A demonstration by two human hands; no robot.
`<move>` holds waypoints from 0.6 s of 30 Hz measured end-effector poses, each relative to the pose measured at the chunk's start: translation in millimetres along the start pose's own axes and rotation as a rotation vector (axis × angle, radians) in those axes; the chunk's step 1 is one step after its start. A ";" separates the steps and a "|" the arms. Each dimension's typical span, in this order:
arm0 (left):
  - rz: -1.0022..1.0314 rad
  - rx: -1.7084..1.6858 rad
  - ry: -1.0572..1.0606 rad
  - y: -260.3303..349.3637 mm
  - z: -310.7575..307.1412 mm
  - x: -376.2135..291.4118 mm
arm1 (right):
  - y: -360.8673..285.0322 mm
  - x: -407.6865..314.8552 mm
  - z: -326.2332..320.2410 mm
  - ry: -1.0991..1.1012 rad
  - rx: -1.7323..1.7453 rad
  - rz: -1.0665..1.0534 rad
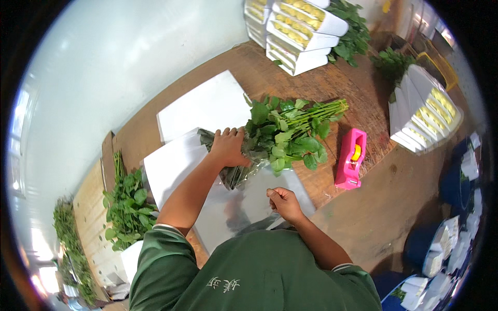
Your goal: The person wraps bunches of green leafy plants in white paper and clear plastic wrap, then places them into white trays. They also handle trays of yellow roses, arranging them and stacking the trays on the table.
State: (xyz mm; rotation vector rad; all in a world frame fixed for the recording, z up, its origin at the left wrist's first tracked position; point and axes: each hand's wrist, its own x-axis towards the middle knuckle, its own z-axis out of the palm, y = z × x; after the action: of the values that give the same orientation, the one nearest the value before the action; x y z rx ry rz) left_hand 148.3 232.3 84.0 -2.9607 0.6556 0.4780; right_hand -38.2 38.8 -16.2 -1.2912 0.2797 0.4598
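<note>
A leafy bunch of green stems (295,132) lies on the wooden table, its cut ends pointing right. My left hand (230,149) rests with spread fingers on the dark, clear-wrapped leafy end of the bunch; whether it grips is hidden. Under and beside it are white sheets (175,163) and a shiny plastic sheet (253,210). My right hand (285,203) is curled above the plastic sheet, its thumb and forefinger together; whether something thin is between them cannot be seen. A pink tape dispenser (344,171) with yellow tape stands to the right.
White-wrapped bundles of yellow flowers (295,27) are stacked at the back; another such bundle (424,112) stands at right. More leafy stems (130,206) lie at left. Blue buckets (422,245) with wrapped bundles stand on the floor at lower right, past the table edge. A pale wall borders the left side.
</note>
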 end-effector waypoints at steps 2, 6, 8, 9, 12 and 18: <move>-0.028 -0.034 -0.081 5.0 -11.1 -1.9 | 11.1 12.0 -5.8 0.000 -0.076 -0.033; -0.036 0.015 0.026 44.0 -4.7 0.7 | 20.3 18.4 -9.5 0.014 -0.179 -0.103; -0.108 0.083 0.097 68.0 9.4 7.1 | 19.4 15.5 -8.5 0.044 -0.220 -0.141; -0.131 0.091 0.096 74.2 14.0 12.4 | 17.5 14.0 -7.7 0.069 -0.256 -0.170; -0.127 0.055 0.127 72.6 17.3 26.0 | 6.7 10.4 -6.1 0.057 -0.250 -0.165; -0.102 -0.048 0.144 50.2 -21.0 30.1 | -14.4 19.9 -16.3 -0.042 -0.299 -0.293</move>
State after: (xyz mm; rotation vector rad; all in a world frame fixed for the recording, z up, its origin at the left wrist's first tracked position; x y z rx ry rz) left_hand 159.0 171.9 94.4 -3.0774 0.5076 0.2786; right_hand -12.9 23.6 -17.1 -1.5837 -0.0174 0.2839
